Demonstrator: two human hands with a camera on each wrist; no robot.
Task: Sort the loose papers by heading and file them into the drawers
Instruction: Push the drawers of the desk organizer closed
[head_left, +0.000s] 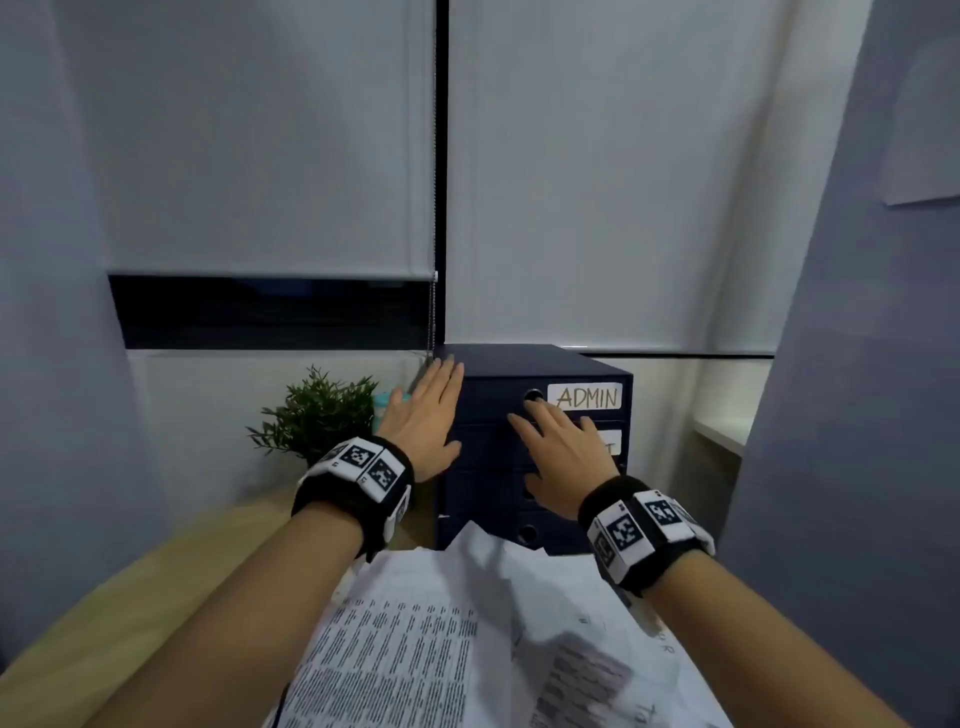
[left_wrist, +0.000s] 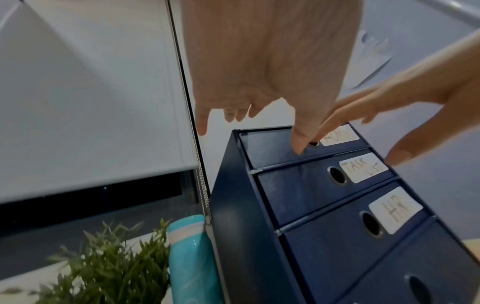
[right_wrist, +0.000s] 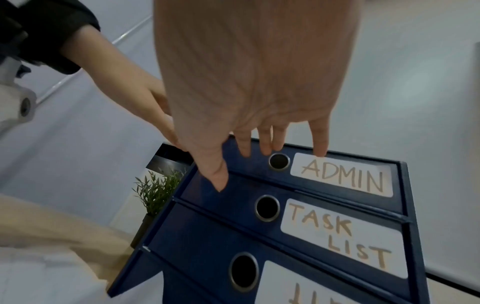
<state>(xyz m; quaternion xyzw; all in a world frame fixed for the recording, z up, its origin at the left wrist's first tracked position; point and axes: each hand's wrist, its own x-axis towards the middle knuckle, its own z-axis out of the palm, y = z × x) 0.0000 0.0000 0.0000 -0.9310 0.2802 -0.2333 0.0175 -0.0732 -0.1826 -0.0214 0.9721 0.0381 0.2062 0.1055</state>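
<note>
A dark blue drawer unit (head_left: 535, 447) stood at the back of the wooden desk (head_left: 104, 613); its drawers were shut, labelled from the top down ADMIN (right_wrist: 342, 174), TASK LIST (right_wrist: 342, 238) and HR (left_wrist: 396, 209), each with a round finger hole beside its label; the lowest label could not be read. The left hand (head_left: 426, 421) lay flat at the unit's top left corner, fingers straight and released, grasping nothing; whether it touched the unit was not clear. The right hand (head_left: 561, 452) reached at the unit's front, fingers extended and loose, their tips just beside the ADMIN drawer's hole. The loose papers (head_left: 441, 639) lay in a rumpled heap in front of the unit, nearer the person. Left of the unit stood a teal bottle (left_wrist: 192, 257), close against its side, and a small green plant (head_left: 317, 415).
</note>
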